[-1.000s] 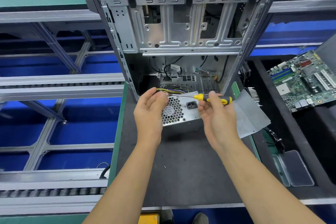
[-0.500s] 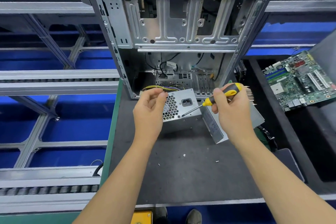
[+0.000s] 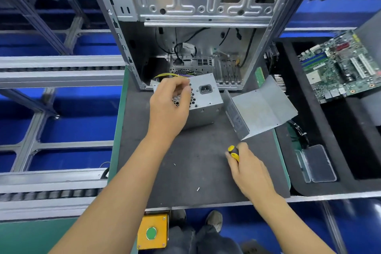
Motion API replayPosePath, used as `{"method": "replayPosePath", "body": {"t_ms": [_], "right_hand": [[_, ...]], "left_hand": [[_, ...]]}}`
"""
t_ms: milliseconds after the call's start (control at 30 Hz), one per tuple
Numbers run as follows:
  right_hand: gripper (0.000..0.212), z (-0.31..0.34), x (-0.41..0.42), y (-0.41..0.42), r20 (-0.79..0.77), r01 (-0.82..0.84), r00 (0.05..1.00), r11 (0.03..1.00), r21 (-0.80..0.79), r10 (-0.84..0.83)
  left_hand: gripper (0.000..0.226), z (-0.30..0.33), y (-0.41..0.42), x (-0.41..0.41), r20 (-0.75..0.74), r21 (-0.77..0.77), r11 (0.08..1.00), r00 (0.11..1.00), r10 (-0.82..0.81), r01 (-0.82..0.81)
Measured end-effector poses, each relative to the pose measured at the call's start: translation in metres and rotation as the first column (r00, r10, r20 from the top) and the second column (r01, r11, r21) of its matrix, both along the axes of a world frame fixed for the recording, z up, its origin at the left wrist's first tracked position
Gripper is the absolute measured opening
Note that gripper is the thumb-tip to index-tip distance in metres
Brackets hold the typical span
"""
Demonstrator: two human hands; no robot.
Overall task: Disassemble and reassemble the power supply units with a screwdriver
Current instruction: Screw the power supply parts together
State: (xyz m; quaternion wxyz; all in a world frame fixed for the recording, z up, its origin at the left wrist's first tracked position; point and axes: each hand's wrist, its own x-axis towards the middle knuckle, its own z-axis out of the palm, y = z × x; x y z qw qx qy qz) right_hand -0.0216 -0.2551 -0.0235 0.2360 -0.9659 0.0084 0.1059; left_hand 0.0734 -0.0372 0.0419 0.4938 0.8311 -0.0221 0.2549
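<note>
A grey metal power supply unit (image 3: 206,101) with a perforated face and a power socket stands on the dark mat (image 3: 181,150), just in front of the open computer case (image 3: 206,16). Coloured wires leave its top left. My left hand (image 3: 169,107) lies over the perforated face, fingers curled on the unit's top edge. My right hand (image 3: 249,171) sits low over the mat to the right and grips a yellow and black screwdriver (image 3: 234,152); only the handle end shows. The unit's bent metal cover (image 3: 261,109) lies loose to its right.
Two small screws (image 3: 198,189) lie on the mat near its front edge. A green motherboard (image 3: 340,68) and a clear plastic box (image 3: 318,163) sit in the black tray on the right. Conveyor rails run along the left. A yellow button box (image 3: 152,231) hangs below the bench.
My right hand has dropped from beside the power supply unit down and toward me over the mat, still with the screwdriver. The left hand stays on the unit. The camera has tilted down.
</note>
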Motion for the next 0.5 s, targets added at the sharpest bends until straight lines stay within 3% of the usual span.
{"method": "replayPosePath", "body": {"t_ms": [33, 100, 167, 233, 433, 500], "right_hand": [[0.028, -0.001, -0.001, 0.001, 0.049, 0.027, 0.998, 0.999, -0.042, -0.025], [0.033, -0.005, -0.004, 0.001, 0.050, -0.002, 0.999, 0.999, 0.040, 0.000], [0.035, -0.008, -0.014, 0.010, -0.049, -0.189, 0.979, 0.968, 0.167, 0.199], [0.034, -0.012, -0.022, 0.022, -0.096, -0.380, 0.911, 0.906, 0.188, 0.402], [0.017, -0.024, -0.022, 0.038, -0.147, -0.603, 0.795, 0.793, -0.084, 0.589], [0.019, -0.018, -0.018, 0.039, -0.151, -0.593, 0.801, 0.803, -0.057, 0.580]], "left_hand": [[0.012, 0.000, -0.001, 0.000, 0.001, 0.004, 1.000, 1.000, -0.005, 0.005], [0.012, -0.001, -0.002, -0.001, 0.003, 0.019, 1.000, 1.000, -0.013, 0.013], [0.012, 0.000, -0.002, -0.001, 0.003, 0.023, 1.000, 1.000, -0.015, 0.015], [0.012, 0.000, -0.002, 0.000, 0.003, 0.022, 1.000, 1.000, -0.012, 0.011], [0.013, 0.001, -0.001, 0.000, -0.024, -0.024, 0.998, 0.998, -0.050, 0.050], [0.013, 0.001, 0.001, 0.001, -0.030, -0.041, 0.997, 0.998, -0.061, 0.059]]}}
